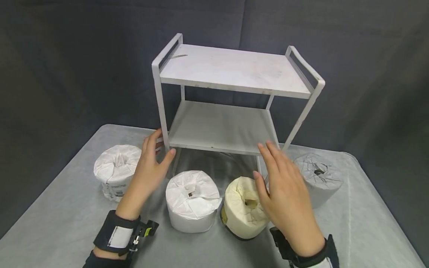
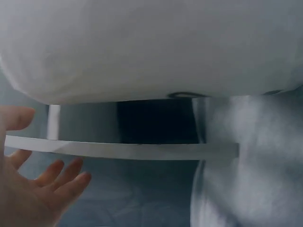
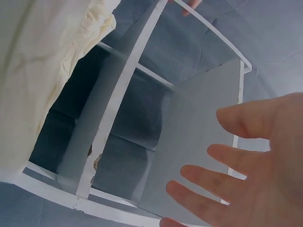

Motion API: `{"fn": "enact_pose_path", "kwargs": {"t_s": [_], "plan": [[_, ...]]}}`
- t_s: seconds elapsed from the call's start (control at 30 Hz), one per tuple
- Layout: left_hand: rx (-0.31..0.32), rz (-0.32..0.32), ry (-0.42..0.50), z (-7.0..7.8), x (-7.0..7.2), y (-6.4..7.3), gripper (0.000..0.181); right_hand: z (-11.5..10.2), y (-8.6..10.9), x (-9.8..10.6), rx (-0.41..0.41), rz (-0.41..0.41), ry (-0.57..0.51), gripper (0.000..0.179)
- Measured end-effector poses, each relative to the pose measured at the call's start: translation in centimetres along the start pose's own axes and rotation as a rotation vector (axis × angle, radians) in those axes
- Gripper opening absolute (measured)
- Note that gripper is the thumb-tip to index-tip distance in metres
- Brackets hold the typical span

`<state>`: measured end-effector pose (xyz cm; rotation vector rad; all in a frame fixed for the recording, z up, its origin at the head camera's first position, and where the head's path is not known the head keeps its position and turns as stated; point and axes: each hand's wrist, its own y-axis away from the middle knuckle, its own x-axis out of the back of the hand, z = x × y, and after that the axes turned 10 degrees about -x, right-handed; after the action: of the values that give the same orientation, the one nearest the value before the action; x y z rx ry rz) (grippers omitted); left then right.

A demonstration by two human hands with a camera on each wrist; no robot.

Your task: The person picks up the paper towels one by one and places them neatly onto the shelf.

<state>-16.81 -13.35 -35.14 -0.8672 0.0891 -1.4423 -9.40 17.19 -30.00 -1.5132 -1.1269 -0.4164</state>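
A white two-tier shelf rack [image 1: 234, 69] with side handles stands at the back of the table. My left hand [image 1: 149, 163] is at its left front leg [image 1: 159, 100], thumb in front and fingers partly hidden behind. In the left wrist view, that hand's spread fingers [image 2: 71, 187] lie on one side of the white leg [image 2: 128, 150], the thumb on the other. My right hand [image 1: 285, 186], fingers extended, is near the right front leg [image 1: 301, 115] and above the cream-wrapped roll [image 1: 246, 212]. The right wrist view shows its palm and fingers [image 3: 203, 179] apart from the rack.
A white-wrapped roll [image 1: 192, 204] stands in front of the rack beside the cream one. Another white roll with printed text [image 1: 115, 169] is at the left, partly behind my left forearm. A further pale roll [image 1: 318, 182] stands at the right. Dark cloth [image 1: 214, 18] hangs behind the table.
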Motion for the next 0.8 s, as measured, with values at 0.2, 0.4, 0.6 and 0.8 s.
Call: {"fn": "enact_pose_path", "kwargs": {"t_s": [0.2, 0.4, 0.6, 0.8], "plan": [[0.07, -0.015, 0.066, -1.5, -0.8, -0.5, 0.067, 0.3, 0.0, -0.3, 0.014, 0.018, -0.013, 0.061], [0.211, -0.024, 0.1, -2.2, -1.1, -0.8, 0.076, 0.8, -0.5, 0.1, 0.049, 0.036, -0.082, 0.059], [0.249, -0.068, 0.161, -2.4, -0.9, -0.8, 0.071, 1.7, -0.8, 1.1, 0.077, 0.053, -0.115, 0.057], [0.211, -0.083, 0.149, -2.6, -0.9, -1.2, 0.045, 2.5, -0.8, 1.9, 0.069, 0.043, -0.124, 0.058]]}}
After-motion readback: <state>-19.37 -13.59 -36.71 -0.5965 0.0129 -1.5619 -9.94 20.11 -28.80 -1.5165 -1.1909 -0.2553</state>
